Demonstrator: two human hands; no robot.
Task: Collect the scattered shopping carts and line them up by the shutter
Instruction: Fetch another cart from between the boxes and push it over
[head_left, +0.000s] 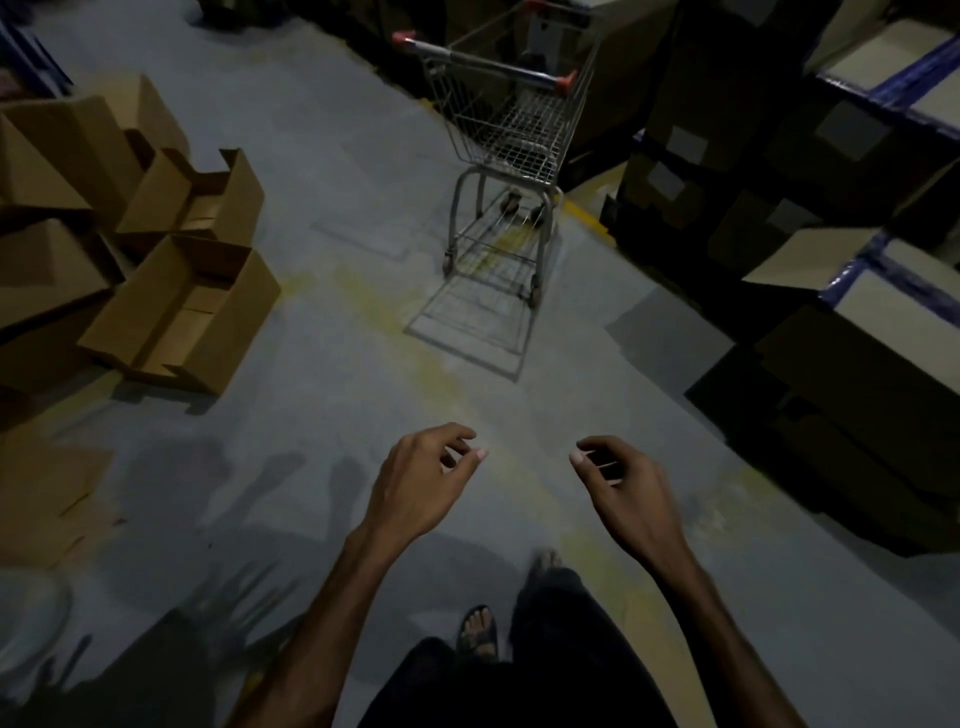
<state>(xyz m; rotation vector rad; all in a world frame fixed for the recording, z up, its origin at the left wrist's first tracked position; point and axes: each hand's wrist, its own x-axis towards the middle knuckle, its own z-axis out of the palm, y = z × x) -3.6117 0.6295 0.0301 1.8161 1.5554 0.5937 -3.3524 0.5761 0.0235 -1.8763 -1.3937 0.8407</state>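
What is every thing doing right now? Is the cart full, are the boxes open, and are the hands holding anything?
shopping cart: upright on its wheels, basket empty, nobody touching it.
left hand: loosely curled, holding nothing, well short of the cart.
right hand: loosely curled, holding nothing.
cardboard boxes: on the floor at the left, flaps open, lying tipped.
stacked boxes: piled at the right, too dark to tell more.

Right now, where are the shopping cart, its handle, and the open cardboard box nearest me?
shopping cart (511, 130): head view, on the wire basket.
cart handle (485, 61): head view, mid-bar.
open cardboard box (182, 312): head view, on its inner floor.
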